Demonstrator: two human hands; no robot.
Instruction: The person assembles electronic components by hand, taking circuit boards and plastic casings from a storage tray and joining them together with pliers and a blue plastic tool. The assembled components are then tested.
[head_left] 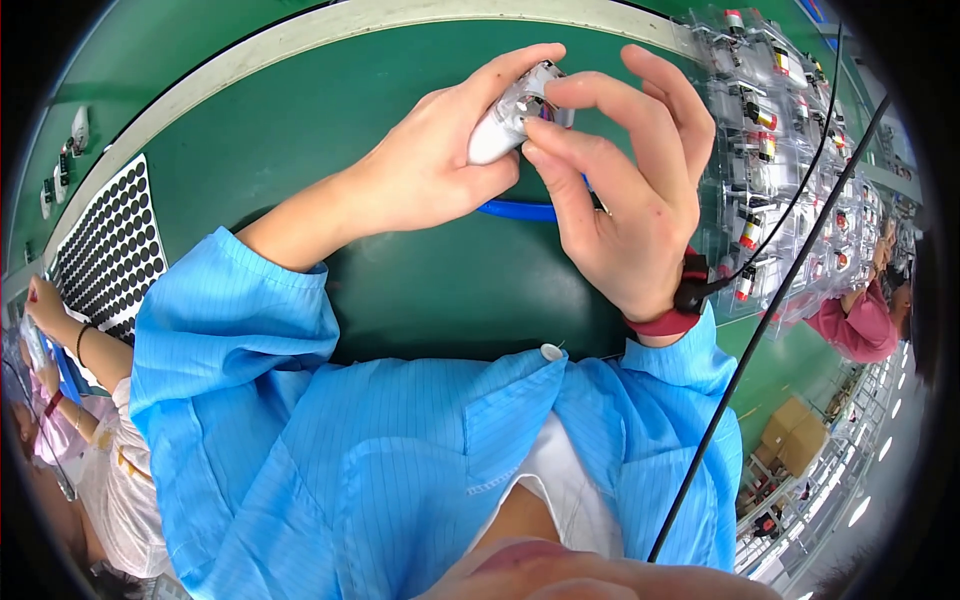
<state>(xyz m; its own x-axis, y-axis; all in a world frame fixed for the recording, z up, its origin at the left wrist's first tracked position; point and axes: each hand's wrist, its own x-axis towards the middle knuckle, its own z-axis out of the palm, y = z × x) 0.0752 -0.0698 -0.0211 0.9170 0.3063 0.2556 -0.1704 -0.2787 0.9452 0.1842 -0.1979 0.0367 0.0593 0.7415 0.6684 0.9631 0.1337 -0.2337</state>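
My left hand [430,150] is wrapped round a small white device housing [491,140], above the green bench. The housing's upper end has clear and shiny metallic parts, with something dark and wire-like inside. My right hand [640,190] is bent in from the right, its fingertips at the open side of the housing. Its thumb and a finger come close together there, and whatever lies between them is too small to make out. A red wrist strap [668,322] with a black clip circles my right wrist. Below the hands, a curved blue strip [520,210] is partly hidden.
Clear plastic trays [790,150] with several small red, yellow and black parts line the right side. A black cord [765,320] crosses the right side. A sheet of black round stickers [115,240] lies left. Co-workers' arms [100,350] show at both sides; cardboard boxes [795,435] stand lower right.
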